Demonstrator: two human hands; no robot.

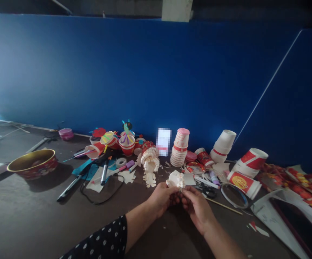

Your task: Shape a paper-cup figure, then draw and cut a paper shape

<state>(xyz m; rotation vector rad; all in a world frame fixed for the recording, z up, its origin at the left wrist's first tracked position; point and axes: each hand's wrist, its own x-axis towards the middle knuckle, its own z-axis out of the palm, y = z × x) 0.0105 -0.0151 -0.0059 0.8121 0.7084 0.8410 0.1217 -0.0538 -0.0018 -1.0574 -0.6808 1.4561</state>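
Note:
Both hands meet above the dark table, pinching a white cut-paper piece (175, 178) with a curled, bumpy edge on its right side. My left hand (162, 198) grips its lower left part, fingers closed. From the other side, my right hand (196, 205) holds the lower right edge between thumb and fingers. Some fingertips are hidden beneath the piece. Just beyond and to the left stands a figure of layered white paper petals (150, 163) with a red top. Close to my right hand lie dark-handled scissors (208, 191) and a thin wooden stick (224, 206).
Stacked paper cups (179, 153) stand near the blue partition (134, 79). Decorated cups (127, 144), markers (104, 172) and tape (121, 162) lie left of centre. A red-and-gold bowl (37, 171) sits far left. At right are a tape ring (234, 196) and a phone (298, 223).

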